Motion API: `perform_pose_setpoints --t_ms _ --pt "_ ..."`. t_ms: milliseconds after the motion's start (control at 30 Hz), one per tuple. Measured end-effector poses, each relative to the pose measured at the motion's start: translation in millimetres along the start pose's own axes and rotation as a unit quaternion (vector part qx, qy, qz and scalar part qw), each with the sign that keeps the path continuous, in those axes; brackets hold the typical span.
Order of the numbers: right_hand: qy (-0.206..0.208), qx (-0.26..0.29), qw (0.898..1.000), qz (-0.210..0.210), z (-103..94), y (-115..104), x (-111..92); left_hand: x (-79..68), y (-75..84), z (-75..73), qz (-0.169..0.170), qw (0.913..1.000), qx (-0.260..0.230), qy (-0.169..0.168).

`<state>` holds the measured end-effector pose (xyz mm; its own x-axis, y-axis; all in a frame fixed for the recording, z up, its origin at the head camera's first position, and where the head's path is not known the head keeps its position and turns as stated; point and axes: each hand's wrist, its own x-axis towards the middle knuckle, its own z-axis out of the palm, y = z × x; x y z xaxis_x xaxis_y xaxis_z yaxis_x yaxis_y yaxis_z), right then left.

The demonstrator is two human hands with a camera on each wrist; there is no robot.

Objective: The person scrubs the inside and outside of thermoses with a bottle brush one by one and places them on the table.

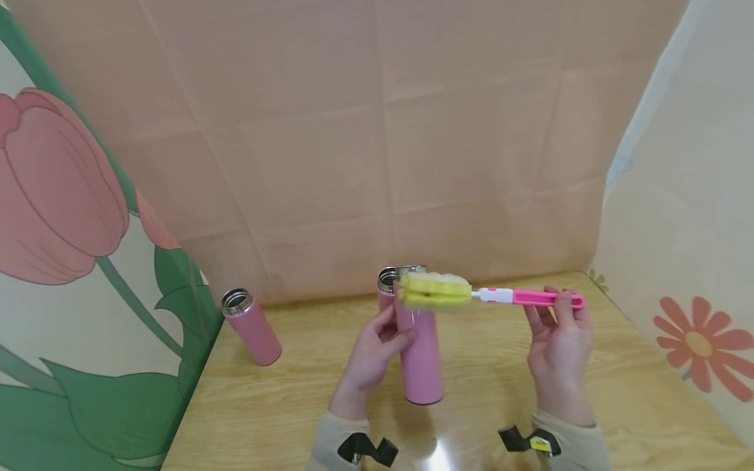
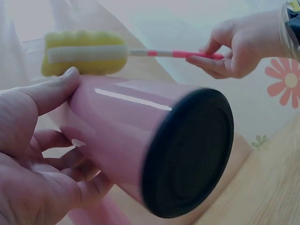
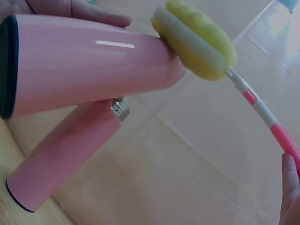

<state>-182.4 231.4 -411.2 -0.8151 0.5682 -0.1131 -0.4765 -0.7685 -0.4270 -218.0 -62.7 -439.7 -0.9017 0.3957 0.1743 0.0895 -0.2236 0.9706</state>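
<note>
A pink bottle [image 1: 421,363] is in my left hand [image 1: 370,356], with thumb and fingers curled round its side. Its black base [image 2: 190,154] shows in the left wrist view, raised from the table. My right hand [image 1: 559,350] pinches the pink handle [image 1: 533,297] of a bottle brush, which lies nearly level in the head view. The brush's yellow and white sponge head [image 3: 199,44] is beside the bottle's upper end, overlapping it in all views. The sponge hides part of the bottle's metal neck.
A second pink bottle [image 1: 385,299] stands behind the held one, its open metal mouth showing. Another open pink bottle [image 1: 254,332] stands at the wooden table's [image 1: 235,418] left side. A pinkish-beige cloth [image 1: 330,196] hangs at the back; flower-printed panels flank both sides.
</note>
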Motion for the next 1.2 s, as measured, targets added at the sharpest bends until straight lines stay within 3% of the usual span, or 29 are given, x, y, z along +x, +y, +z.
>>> perform_pose_setpoints --t_ms 267,400,600,800,1033,1200 --pt "-0.019 -0.005 0.999 0.036 -4.7 -9 4 -3.5 4.2 -1.3 -0.01 0.9998 -0.018 -0.006" --pt "-0.052 -0.01 0.997 0.056 -10.3 -14 4 -5.4 4.5 -2.5 -0.013 0.9993 -0.034 -0.011" --pt "-0.116 -0.063 0.989 0.069 -17.4 -17 6 -5.4 2.2 -4.2 0.001 0.9982 -0.058 -0.013" --pt "-0.18 -0.14 0.972 0.059 -15.5 -15 10 1.7 2.2 -6.6 0.01 0.9964 -0.084 0.0" --pt "-0.235 -0.243 0.94 0.053 -14.8 -16 11 4.8 3.8 -7.3 0.014 0.9946 -0.101 0.017" --pt "-0.251 -0.268 0.928 0.053 -14.6 -16 11 4.6 4.9 -7.0 0.019 0.9934 -0.111 0.022"
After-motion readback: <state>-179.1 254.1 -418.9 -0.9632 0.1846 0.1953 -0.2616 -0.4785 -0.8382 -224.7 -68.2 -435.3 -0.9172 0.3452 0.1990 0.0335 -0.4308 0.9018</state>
